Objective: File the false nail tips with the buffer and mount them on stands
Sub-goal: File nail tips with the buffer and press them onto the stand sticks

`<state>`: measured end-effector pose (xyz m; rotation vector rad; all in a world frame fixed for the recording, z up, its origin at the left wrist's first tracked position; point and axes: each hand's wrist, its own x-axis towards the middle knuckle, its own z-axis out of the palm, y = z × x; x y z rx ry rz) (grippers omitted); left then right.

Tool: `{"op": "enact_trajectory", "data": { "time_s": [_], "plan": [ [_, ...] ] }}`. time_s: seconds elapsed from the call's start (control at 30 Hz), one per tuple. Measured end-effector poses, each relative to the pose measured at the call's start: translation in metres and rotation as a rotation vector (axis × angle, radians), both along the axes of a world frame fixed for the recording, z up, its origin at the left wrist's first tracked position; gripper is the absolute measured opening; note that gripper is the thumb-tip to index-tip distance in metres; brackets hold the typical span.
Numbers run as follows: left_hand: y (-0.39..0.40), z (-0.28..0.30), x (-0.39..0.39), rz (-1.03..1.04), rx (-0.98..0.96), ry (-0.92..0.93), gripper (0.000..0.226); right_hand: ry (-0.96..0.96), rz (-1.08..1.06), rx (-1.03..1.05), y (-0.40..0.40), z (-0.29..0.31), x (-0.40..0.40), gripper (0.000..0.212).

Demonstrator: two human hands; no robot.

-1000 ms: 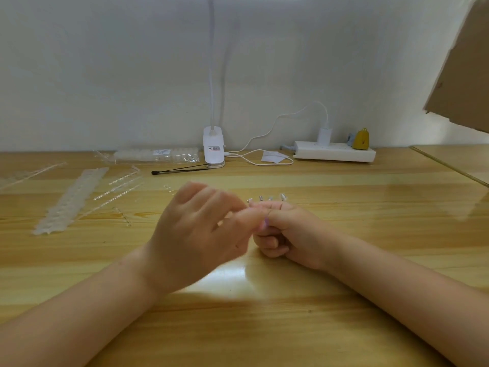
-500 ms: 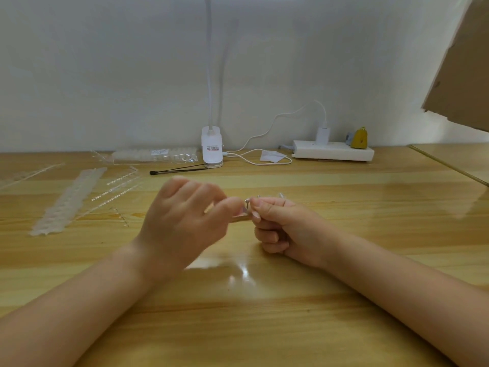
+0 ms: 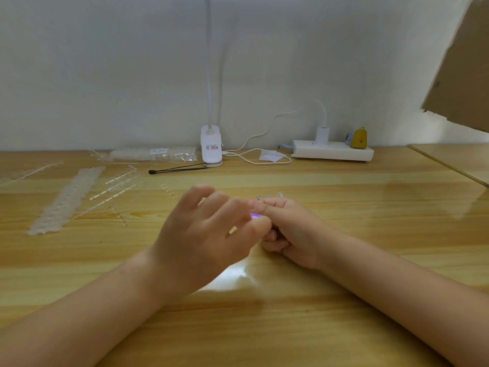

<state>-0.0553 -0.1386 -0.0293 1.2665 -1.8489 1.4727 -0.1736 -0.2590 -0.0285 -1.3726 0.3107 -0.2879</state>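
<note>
Both hands (image 3: 209, 234) (image 3: 293, 229) around purple nail tip (image 3: 254, 215).

Over the glossy light wooden tabletop (image 3: 344, 300), the left hand (image 3: 201, 239) and right hand (image 3: 288, 229) meet fingertip to fingertip, apparently pinching a small purple-glinting nail tip (image 3: 254, 215), though blurred.

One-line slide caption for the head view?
Left hand and right hand meet fingertip to fingertip over the wooden table, working a small purple-tinted piece.
</note>
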Motion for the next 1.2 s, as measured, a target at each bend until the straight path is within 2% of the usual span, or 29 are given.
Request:
{"op": "enact_trajectory", "data": {
  "time_s": [0.17,0.3,0.37,0.47,0.63,0.77,0.87,0.97,1.13,1.2],
  "plan": [
    [0.004,0.007,0.017,0.099,-0.023,0.048,0.023,0.002,-0.067,0.072,-0.003,-0.001,0.001,0.026],
    [0.0,0.001,-0.003,0.037,0.0,0.02,0.022,0.004,-0.047,0.024,-0.001,-0.002,0.002,0.026],
    [0.001,0.004,0.003,0.098,0.02,0.016,0.013,0.015,-0.061,0.044,-0.001,-0.001,0.003,0.027],
    [0.006,0.01,0.018,0.197,0.016,0.049,0.015,0.012,-0.089,0.082,-0.003,-0.002,0.003,0.027],
    [0.0,0.003,-0.005,0.073,0.007,0.028,0.011,0.009,-0.039,-0.001,-0.001,-0.003,0.001,0.026],
    [0.004,0.008,0.014,0.146,0.011,0.067,0.014,0.004,-0.04,0.057,-0.004,-0.003,0.002,0.024],
    [0.005,0.007,0.009,0.075,0.009,0.105,0.008,-0.005,-0.034,0.04,-0.003,-0.004,0.002,0.024],
    [0.0,0.001,-0.006,-0.035,0.014,0.083,0.029,-0.01,0.03,0.0,0.0,-0.002,0.0,0.024],
    [0.007,0.006,0.02,0.062,0.013,0.119,0.023,-0.008,0.053,0.071,-0.002,0.002,-0.001,0.026],
    [0.006,0.006,0.014,0.01,0.005,0.122,0.024,-0.005,0.072,0.056,-0.002,0.001,-0.001,0.029]
  ]
}}
